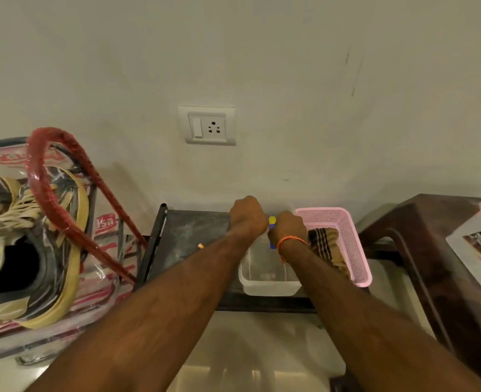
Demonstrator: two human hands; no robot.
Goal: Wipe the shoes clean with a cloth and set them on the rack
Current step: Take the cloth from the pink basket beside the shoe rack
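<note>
Left hand (247, 215): fist curled, contents unseen | right hand (287, 227): grips blue-yellow object (272, 222) | both arms stretched far over clear tub (267, 284)

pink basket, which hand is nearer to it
Right. The right hand is beside the pink basket, by its left wall; the left hand is farther left, over the dark rack top.

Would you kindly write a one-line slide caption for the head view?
Both hands, left and right, meet at a small blue-and-yellow object above a clear tub beside a pink basket.
</note>
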